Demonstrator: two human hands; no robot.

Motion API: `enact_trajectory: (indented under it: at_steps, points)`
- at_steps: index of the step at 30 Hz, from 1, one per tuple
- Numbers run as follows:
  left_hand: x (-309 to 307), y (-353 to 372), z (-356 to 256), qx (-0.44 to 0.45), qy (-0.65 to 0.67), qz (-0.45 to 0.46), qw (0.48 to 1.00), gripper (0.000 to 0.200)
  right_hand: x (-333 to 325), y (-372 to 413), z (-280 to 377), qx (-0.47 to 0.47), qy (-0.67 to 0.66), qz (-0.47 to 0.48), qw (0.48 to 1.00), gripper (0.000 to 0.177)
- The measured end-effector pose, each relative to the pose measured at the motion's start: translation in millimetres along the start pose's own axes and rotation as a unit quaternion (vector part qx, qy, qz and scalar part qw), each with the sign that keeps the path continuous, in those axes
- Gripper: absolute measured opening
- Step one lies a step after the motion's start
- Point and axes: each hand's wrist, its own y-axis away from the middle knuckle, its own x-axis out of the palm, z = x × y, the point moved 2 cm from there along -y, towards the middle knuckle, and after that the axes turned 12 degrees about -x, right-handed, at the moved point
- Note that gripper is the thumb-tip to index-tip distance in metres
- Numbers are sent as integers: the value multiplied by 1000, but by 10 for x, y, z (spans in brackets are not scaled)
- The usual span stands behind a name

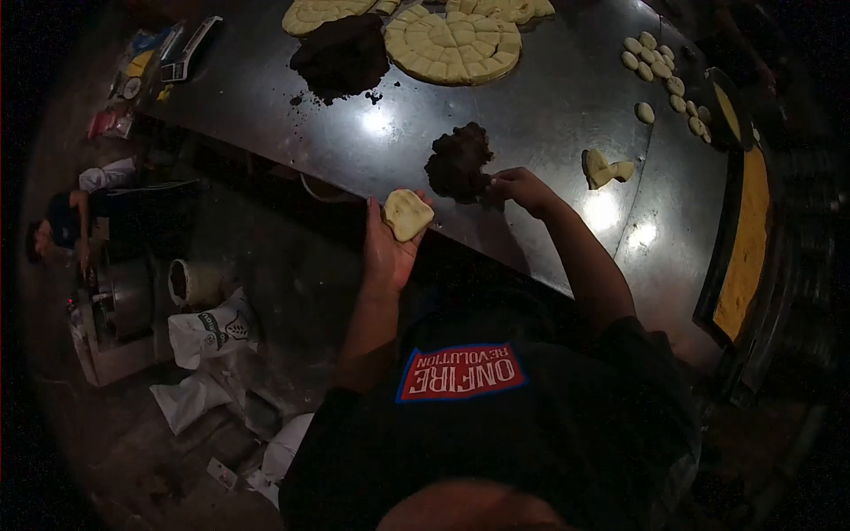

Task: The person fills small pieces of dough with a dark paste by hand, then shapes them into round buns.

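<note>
On the palm of my left hand (388, 257) rests a flattened piece of pale dough (408, 216), held just off the table's near edge. My right hand (524, 191) reaches over the table, its fingers pinched together at the right side of a dark, crumbly paste mound (458, 162). How much paste is between the fingertips is hard to see. To the right of that hand lie a few joined dough pieces (606, 168). Farther back are a big dark paste heap (341, 57) and a round dough slab (453, 44) cut into many portions.
Small dough balls (653, 58) sit at the far right of the metal table (549, 97). A long tray with a yellow surface (742, 248) lines the right edge. A scale (190, 50) stands at the left corner. Sacks (215, 329), a bucket (195, 281) and another person (66, 219) are at left.
</note>
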Motion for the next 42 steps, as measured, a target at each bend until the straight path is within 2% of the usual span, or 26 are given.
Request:
enact_trajectory:
  at_steps: [1,5,6,7,8,9,12,13,14,15,16,17,19,22,24,26,28,30,33,35,36,37,39,40,41,42]
  points:
    - [-13,0,-2,-6,-5,10,1000,55,78,105,-107,-76,-171,-12,982,24]
    - [-30,-83,34,-55,12,61,997,54,439,319,80,-114,-163,-29,980,31]
    - [62,-59,20,-59,-7,22,998,53,487,374,261,-141,-24,-116,983,27]
    - [69,-83,24,-61,-9,22,998,53,508,418,382,-164,116,-202,959,23]
    - [88,-117,28,-56,-8,39,998,53,504,383,413,-148,247,-164,944,39]
    - [107,-146,38,-51,-8,56,997,53,545,373,374,-147,245,-166,944,39]
    - [97,-242,26,-46,-6,37,998,53,808,341,319,-236,388,-112,884,66]
    - [71,-279,22,-45,-7,34,998,53,845,249,132,-236,386,-110,885,66]
    - [31,-309,8,-33,-3,29,999,53,899,127,-182,-241,378,-166,879,64]
    - [27,-320,-16,-21,1,24,999,54,905,104,-139,-244,368,-221,870,61]
    - [24,-321,-42,-15,-8,7,1000,55,859,115,-135,-220,314,-194,903,56]
    - [-3,-315,-68,-12,-9,0,1000,55,880,134,-167,-221,308,-190,906,56]
    - [-75,-339,-127,25,24,-1,999,57,954,144,-201,-359,348,-153,852,48]
    - [-154,-363,-141,51,46,-37,997,58,1062,-47,-357,-350,413,-93,836,42]
    - [-103,-323,-152,73,76,-56,993,58,1033,-144,-334,-360,351,-67,862,38]
    - [-158,-310,-149,102,42,-9,994,54,936,-138,-70,-309,305,-7,901,37]
    - [-99,-238,-150,108,11,-38,993,48,844,-49,259,-246,159,4,956,34]
    - [-152,-253,-101,129,-26,-38,991,48,746,110,702,-270,101,-56,956,27]
    - [-134,-231,34,134,-90,42,986,47,803,367,1307,-396,188,-37,898,16]
    - [13,-158,155,102,-113,48,987,45,1007,334,1302,-454,264,-45,850,15]
    - [109,-62,119,165,-208,-19,964,45,1089,337,1263,-445,288,-58,846,23]
    - [88,-21,76,173,-207,-16,963,45,1157,377,1278,-452,290,-56,842,23]
    - [68,75,-25,117,-88,103,984,44,1280,493,1301,-488,299,-142,808,37]
    - [61,144,-62,129,-86,84,984,42,1329,506,1180,-483,304,-105,814,54]
    - [101,222,-72,132,-84,84,984,42,1438,508,1129,-486,304,-102,813,54]
    - [152,285,-66,168,-163,53,971,40,1562,521,1084,-478,343,-108,802,58]
